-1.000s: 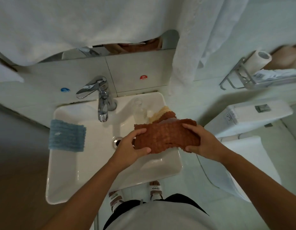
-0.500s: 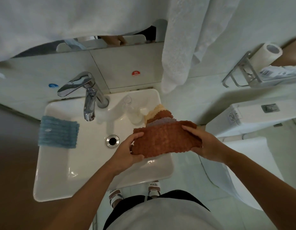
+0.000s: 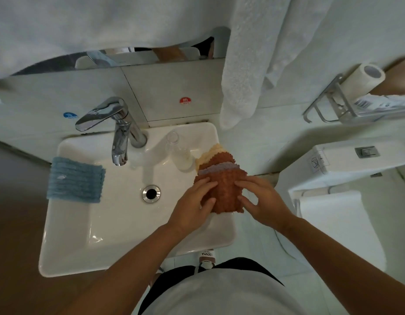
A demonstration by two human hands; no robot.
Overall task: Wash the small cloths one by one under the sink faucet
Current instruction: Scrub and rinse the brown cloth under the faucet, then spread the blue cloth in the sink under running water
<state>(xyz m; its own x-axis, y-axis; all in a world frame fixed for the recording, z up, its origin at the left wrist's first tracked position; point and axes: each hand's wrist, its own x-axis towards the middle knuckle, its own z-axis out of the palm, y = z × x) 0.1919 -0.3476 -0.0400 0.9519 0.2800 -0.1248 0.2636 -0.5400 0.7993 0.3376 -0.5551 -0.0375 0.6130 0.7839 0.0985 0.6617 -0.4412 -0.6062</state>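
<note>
A brown waffle cloth [image 3: 224,192] lies on top of a small stack of cloths [image 3: 216,159] on the right rim of the white sink [image 3: 87,226]. My left hand [image 3: 192,205] grips the brown cloth's left side, thumb under its edge. From the right, my right hand [image 3: 260,201] holds the cloth with curled fingers. Under it show purple, brown and cream cloths. A blue cloth [image 3: 75,179] drapes over the sink's left rim. The chrome faucet [image 3: 119,137] stands at the back, with no water running.
A clear glass [image 3: 177,151] stands on the sink next to the stack. The drain [image 3: 151,193] is in the basin's middle. White towels [image 3: 249,71] hang above. A toilet [image 3: 347,178] is at the right, with a paper roll [image 3: 360,80] on a metal shelf.
Both hands have drawn closer together, bunching the brown cloth narrower on the stack. The view has shifted so the sink sits further right.
</note>
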